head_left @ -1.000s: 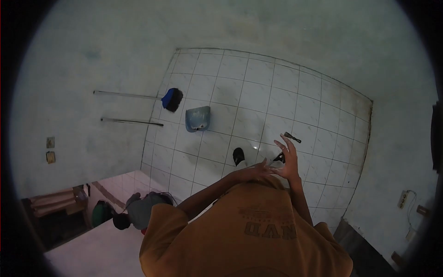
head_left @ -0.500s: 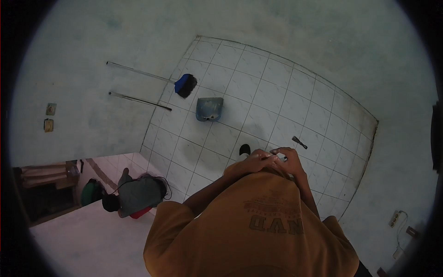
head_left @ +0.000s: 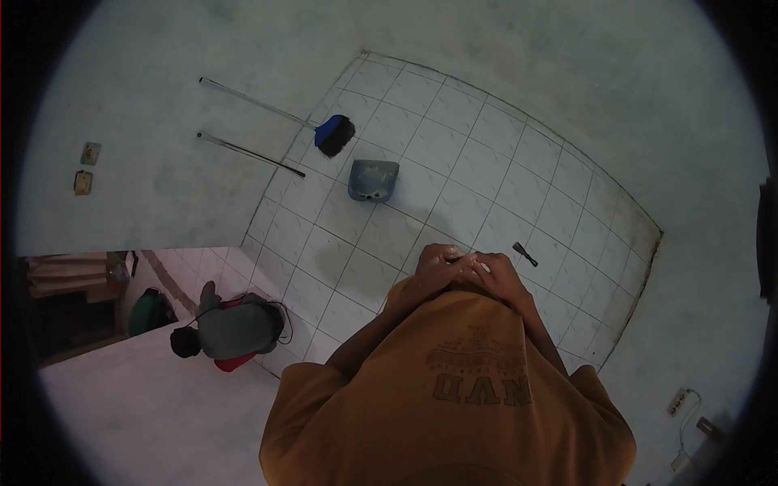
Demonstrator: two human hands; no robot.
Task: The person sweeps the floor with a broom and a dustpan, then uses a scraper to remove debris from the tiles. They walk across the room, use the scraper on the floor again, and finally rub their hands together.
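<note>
My left hand [head_left: 436, 266] and my right hand [head_left: 496, 274] meet in front of my brown shirt [head_left: 470, 356], at about waist height. The fingers of both are bent in and touch at the tips. Small whitish patches show at the fingertips; whether these are a held thing or something on the skin, I cannot make out. On the tiled floor beyond my right hand lies a small dark tool with a narrow middle and a flared end [head_left: 525, 254]. A scuffed blue dustpan [head_left: 374, 180] rests on the floor ahead, to the left.
A broom [head_left: 333, 135] with a blue head stands by the left wall, near a thin pole [head_left: 251, 154]. At lower left, a person [head_left: 235, 328] in grey sits low beside a doorway. A socket strip with a cord [head_left: 677, 402] is at the right wall.
My hands have drawn closer together; the gap between them has closed. My shoe, visible before, is now hidden. The view has shifted slightly, while the floor items stay in place.
</note>
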